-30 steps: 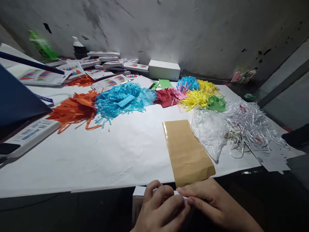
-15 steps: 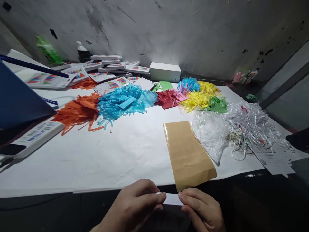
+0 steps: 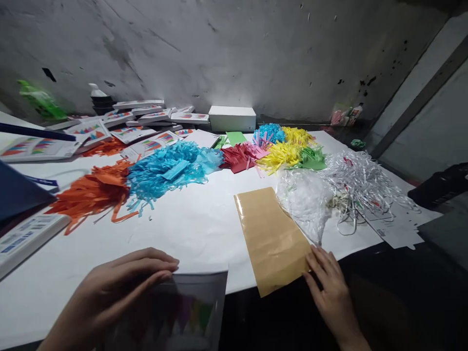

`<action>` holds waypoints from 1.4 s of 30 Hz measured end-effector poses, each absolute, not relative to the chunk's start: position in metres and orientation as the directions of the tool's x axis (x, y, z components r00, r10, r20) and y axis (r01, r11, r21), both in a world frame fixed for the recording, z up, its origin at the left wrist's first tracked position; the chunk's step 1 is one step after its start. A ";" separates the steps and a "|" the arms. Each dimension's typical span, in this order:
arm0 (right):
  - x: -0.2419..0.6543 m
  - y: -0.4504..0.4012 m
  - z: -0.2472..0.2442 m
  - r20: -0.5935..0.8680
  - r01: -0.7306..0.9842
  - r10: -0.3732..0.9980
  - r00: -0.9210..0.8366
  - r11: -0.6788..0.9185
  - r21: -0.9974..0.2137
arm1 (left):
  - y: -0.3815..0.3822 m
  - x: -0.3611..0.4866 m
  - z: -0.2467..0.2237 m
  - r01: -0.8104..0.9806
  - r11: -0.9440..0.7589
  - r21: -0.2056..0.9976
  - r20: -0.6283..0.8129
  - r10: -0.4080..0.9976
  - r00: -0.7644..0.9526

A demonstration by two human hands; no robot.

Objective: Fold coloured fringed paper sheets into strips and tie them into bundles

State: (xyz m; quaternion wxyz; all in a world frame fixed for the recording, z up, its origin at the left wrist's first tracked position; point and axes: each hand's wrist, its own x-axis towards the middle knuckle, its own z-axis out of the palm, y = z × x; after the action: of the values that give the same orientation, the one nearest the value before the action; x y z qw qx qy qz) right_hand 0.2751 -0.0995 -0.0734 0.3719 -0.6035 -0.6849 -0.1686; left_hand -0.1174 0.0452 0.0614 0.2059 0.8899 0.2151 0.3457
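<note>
In the head view my left hand point(image 3: 120, 292) has its fingers pressed together on the upper left edge of a flat printed box point(image 3: 197, 312) with coloured pennants, held low at the table's front edge. My right hand point(image 3: 331, 287) reaches to the lower right corner of a brown paper sheet point(image 3: 272, 234), thumb and fingers apart at its edge. That sheet lies flat and overhangs the front edge a little. Just behind its right side sits a clear plastic bag point(image 3: 305, 200).
Orange point(image 3: 95, 192), blue point(image 3: 171, 165), red point(image 3: 237, 157) and yellow point(image 3: 280, 156) paper fringes cross the table point(image 3: 190, 234). White tinsel point(image 3: 361, 175) lies right. Printed boxes point(image 3: 146, 117) and a white box point(image 3: 232, 118) stand behind. A blue panel point(image 3: 18, 190) is at left.
My hands have parted: the right has gone from the white item to the brown sheet, the left has moved left with the box, whose printed face now shows. The view has shifted right.
</note>
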 end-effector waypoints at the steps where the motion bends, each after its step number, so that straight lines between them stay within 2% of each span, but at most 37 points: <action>1: 0.274 -0.100 -0.080 0.717 0.961 0.696 -0.048 0.229 -0.157 | 0.052 -0.115 0.060 0.229 -0.800 0.555 0.452 0.521 0.724; 3: 0.264 -0.103 -0.086 0.743 0.956 0.664 -0.091 0.266 -0.121 | 0.062 -0.103 0.050 0.258 -0.705 0.661 0.299 0.562 0.771; 5: 0.253 -0.107 -0.084 0.770 0.943 0.633 -0.074 0.296 -0.152 | 0.069 -0.090 0.040 0.291 -0.601 0.744 0.177 0.598 0.782; 7: 0.246 -0.107 -0.079 0.777 0.935 0.627 -0.053 0.305 -0.183 | 0.078 -0.082 0.036 0.295 -0.539 0.789 0.087 0.574 0.814; 12: 0.248 -0.092 -0.070 0.667 0.917 0.727 -0.164 0.361 -0.168 | 0.109 -0.085 0.055 0.314 -0.512 0.799 0.019 0.544 0.839; 16: 0.252 -0.085 -0.073 0.671 0.857 0.736 -0.089 0.400 -0.326 | 0.107 -0.072 0.059 0.355 -0.478 0.804 -0.107 0.471 0.876; 18: 0.255 -0.082 -0.074 0.661 0.867 0.748 -0.060 0.367 -0.336 | 0.095 -0.055 0.050 0.329 -0.441 0.835 -0.160 0.378 0.912; 22: 0.260 -0.078 -0.071 0.604 0.915 0.791 -0.100 0.312 -0.256 | 0.068 -0.023 0.026 0.269 -0.348 0.898 -0.168 0.294 0.941; 26: 0.262 -0.078 -0.067 0.577 0.862 0.808 -0.118 0.372 -0.344 | 0.055 -0.003 0.018 0.212 -0.419 0.883 -0.109 0.255 0.961; 29: 0.263 -0.080 -0.068 0.587 0.878 0.799 -0.128 0.367 -0.307 | 0.053 0.004 0.018 0.207 -0.476 0.855 -0.110 0.225 0.968; 32: 0.264 -0.081 -0.072 0.611 0.875 0.779 -0.138 0.386 -0.294 | 0.052 0.005 0.018 0.198 -0.478 0.856 -0.108 0.208 0.972; 38: 0.261 -0.080 -0.072 0.606 0.832 0.794 -0.050 0.369 -0.415 | 0.051 0.004 0.017 0.220 -0.453 0.864 -0.132 0.217 0.967; 42: 0.258 -0.078 -0.068 0.645 0.825 0.761 -0.070 0.408 -0.392 | 0.052 0.005 0.017 0.198 -0.444 0.874 -0.111 0.214 0.970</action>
State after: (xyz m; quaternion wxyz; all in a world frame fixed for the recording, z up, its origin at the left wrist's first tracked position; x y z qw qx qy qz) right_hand 0.2578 -0.0783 -0.0684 0.4128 -0.5429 -0.7304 -0.0386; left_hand 0.0051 0.0520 0.0169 0.5131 0.8497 0.1214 0.0080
